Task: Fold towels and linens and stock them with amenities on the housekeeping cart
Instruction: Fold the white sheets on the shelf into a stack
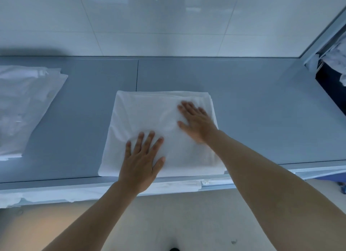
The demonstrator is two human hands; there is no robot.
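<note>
We press our left hand (141,158) and right hand (194,120), fingers flat, on the folded sheet (149,118) mid-counter (84,110); left lies perhaps a finished stack (24,104), stocking remains.

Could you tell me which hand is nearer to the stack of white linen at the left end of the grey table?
Left. The left hand lies nearer the stack of white linen; the right hand lies farther right.
</note>
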